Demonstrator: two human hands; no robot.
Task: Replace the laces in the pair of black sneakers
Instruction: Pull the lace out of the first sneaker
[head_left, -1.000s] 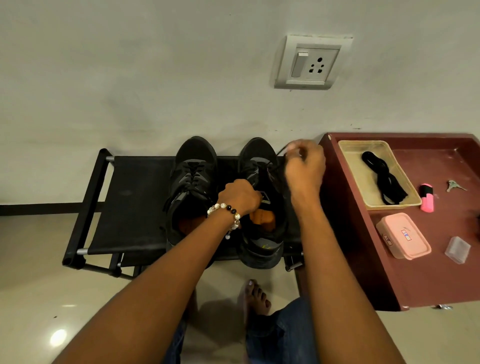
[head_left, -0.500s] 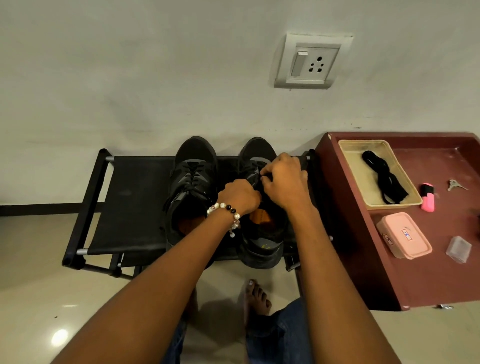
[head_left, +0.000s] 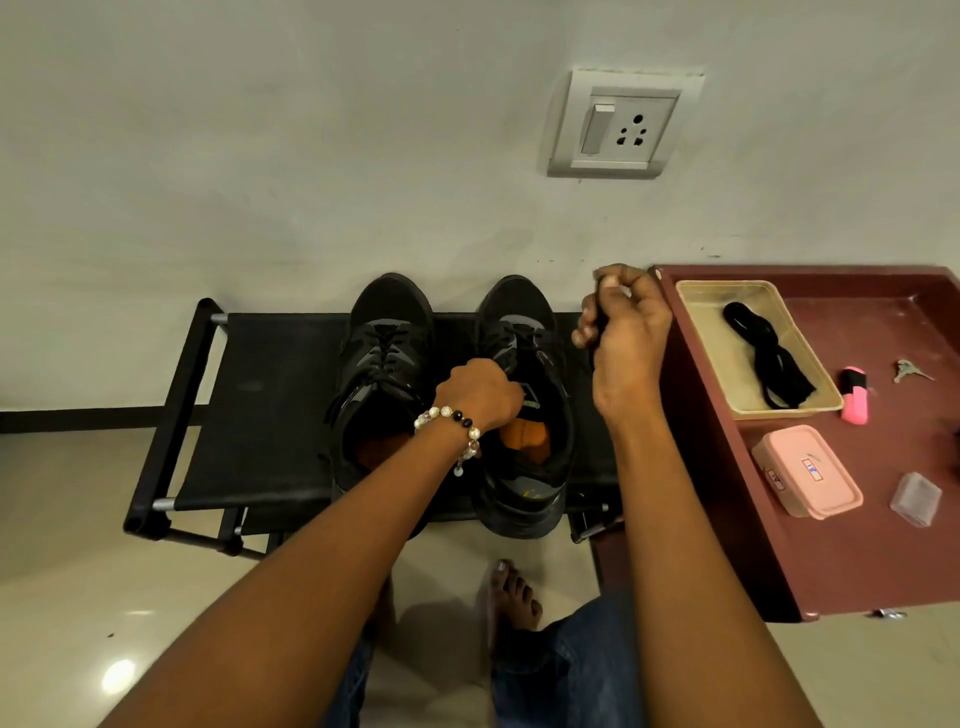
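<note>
Both black sneakers (head_left: 519, 405) stood side by side at the rack's (head_left: 260, 405) right end, toes toward the wall, the left hand (head_left: 480, 387) gripping the right one's tongue while the right hand (head_left: 626, 332) pinched a lace above it.

Black rack (head_left: 270, 410) against the wall: two black sneakers, left (head_left: 382, 374) laced, right (head_left: 524, 405) gripped at the tongue by the left hand (head_left: 480, 387). Right hand (head_left: 626, 332) raised beside it, pinching a lace (head_left: 597, 325). Maroon table (head_left: 857, 561), right: tray (head_left: 691, 306) with black laces (head_left: 769, 358), pink box (head_left: 805, 470), highlighter (head_left: 854, 395), keys (head_left: 909, 370).
</note>
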